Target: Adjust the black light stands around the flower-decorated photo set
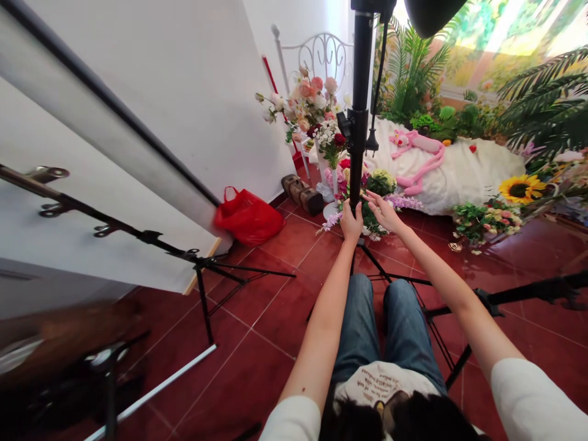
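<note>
A black upright stand pole (361, 79) rises in front of me, with a knob on its collar and a cable with a plug hanging beside it. My left hand (351, 223) is wrapped round the lower part of this pole. Just to the right of the pole, my right hand (382, 211) is raised with its fingers stretched out, holding nothing. Behind both hands are bunches of artificial flowers (381, 182) near the floor. The stand's legs (376, 262) spread out below my hands, above my knees in the view.
A red bag (250, 217) lies by the wall at left, near a brown object (302, 195). Other stands reach in from the left (204, 300) and right (528, 291). A pink plush toy (425, 150) lies on white cloth (473, 177) among plants and a sunflower (522, 188).
</note>
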A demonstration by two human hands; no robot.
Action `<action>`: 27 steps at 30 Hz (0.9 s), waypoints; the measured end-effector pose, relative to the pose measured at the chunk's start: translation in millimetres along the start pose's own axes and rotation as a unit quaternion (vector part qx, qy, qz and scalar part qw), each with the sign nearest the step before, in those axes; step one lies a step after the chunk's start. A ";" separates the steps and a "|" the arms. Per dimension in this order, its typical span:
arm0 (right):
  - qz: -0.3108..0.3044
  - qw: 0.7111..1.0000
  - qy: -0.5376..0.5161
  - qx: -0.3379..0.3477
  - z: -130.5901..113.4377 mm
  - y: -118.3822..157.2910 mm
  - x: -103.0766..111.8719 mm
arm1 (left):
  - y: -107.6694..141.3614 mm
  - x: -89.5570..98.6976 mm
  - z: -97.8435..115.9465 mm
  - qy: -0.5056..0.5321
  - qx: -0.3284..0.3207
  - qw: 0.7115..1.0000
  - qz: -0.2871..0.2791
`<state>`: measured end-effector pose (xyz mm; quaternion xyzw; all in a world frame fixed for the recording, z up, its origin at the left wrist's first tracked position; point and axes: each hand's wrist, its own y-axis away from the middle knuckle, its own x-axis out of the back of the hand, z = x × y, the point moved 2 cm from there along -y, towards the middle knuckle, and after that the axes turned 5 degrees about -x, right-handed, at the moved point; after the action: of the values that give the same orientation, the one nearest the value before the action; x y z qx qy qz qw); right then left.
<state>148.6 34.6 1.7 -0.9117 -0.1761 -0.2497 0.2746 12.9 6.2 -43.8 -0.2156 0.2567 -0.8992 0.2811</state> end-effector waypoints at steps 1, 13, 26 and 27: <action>0.003 1.000 0.015 0.007 2.7 -1.1 -4.6 | -0.1 0.3 0.0 -0.001 -0.001 1.000 -0.002; 0.132 0.972 -0.140 -0.134 29.7 -41.5 -44.3 | 0.9 -0.4 -4.0 0.010 -0.011 1.000 0.002; 0.146 0.963 -0.125 -0.191 24.9 -47.4 -33.3 | -0.5 -4.9 -8.7 0.038 -0.034 0.999 0.008; 0.136 0.964 -0.105 -0.203 26.2 -50.2 -32.4 | -0.8 -4.6 -9.4 0.032 -0.035 0.999 0.008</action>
<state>108.7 83.6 -14.4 -0.9848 -0.0234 -0.1434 0.0951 11.0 12.8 -51.8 -0.1949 0.2985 -0.8938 0.2719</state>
